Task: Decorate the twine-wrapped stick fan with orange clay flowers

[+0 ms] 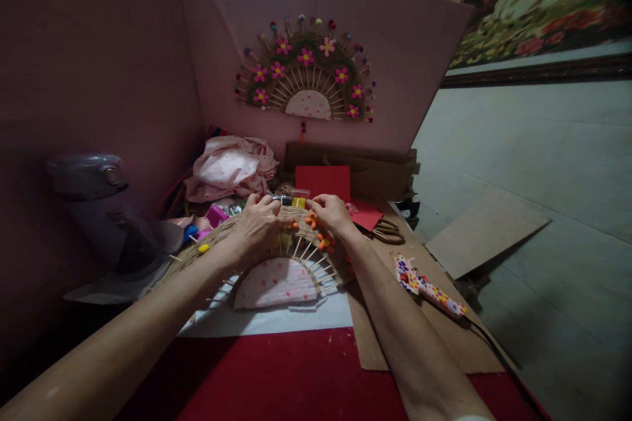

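Note:
A half-round fan-shaped craft piece (276, 286) lies before me, with a spotted fabric centre, thin stick ribs and a broad band wound in twine. Orange flowers (326, 241) dot the right part of the band, and a yellow oval piece (203, 248) sits on the left part. My left hand (261, 222) is closed at the band's upper edge, fingers curled over it. Just right of it, my right hand (332, 212) is closed in a pinch by the top orange flower. What lies between the fingertips of either hand is hidden or too small to make out.
A flower-patterned glue gun (428, 289) with a cord rests on cardboard (375, 335) at right. Behind are red paper (323, 181) and crumpled pink fabric (232, 168). A clear bottle (113, 223) stands left. A finished fan (306, 57) hangs on the pink board.

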`<state>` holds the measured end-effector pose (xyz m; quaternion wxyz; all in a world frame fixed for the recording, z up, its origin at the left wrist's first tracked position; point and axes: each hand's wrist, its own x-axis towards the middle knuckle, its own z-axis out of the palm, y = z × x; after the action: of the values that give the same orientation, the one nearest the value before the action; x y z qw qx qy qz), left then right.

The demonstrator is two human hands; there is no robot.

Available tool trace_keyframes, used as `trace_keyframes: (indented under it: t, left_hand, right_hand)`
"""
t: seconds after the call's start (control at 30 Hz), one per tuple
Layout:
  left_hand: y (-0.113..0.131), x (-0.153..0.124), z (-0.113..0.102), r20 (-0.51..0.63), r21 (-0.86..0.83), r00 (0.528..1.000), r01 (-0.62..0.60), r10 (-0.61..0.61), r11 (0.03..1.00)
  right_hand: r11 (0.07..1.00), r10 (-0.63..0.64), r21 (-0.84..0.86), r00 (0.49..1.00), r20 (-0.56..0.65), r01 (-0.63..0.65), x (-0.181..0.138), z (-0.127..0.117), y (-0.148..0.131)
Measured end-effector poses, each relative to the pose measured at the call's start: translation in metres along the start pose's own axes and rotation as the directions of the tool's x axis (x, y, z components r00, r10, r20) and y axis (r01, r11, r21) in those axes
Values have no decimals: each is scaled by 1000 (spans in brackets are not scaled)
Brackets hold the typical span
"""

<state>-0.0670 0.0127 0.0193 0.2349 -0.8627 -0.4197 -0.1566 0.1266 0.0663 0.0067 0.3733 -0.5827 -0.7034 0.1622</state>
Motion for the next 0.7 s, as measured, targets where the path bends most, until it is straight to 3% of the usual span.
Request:
trace_keyframes:
  t: [0.17, 0.33, 0.47, 0.6, 0.7]
  left_hand:
    - [25, -10, -19, -105, 12, 988, 118, -116, 993]
    - [79, -34, -30, -76, -63, 994, 73, -77, 995]
    - [104, -45, -16, 4, -117, 996, 91, -91, 989]
    - [108, -48, 4, 11, -160, 991, 134, -134, 978]
    - [106, -52, 7, 9, -191, 992, 128, -129, 973]
  right_hand:
    - [990, -13, -141, 999, -47, 6, -3, -4, -5]
    - [975, -140, -194, 980, -141, 111, -11, -7, -18]
    - [944, -312, -151, 943, -113, 294, -23, -7, -26]
    - [836, -513, -262, 857, -58, 483, -46, -5, -23]
    - [796, -541, -353, 840, -52, 491, -64, -1, -13]
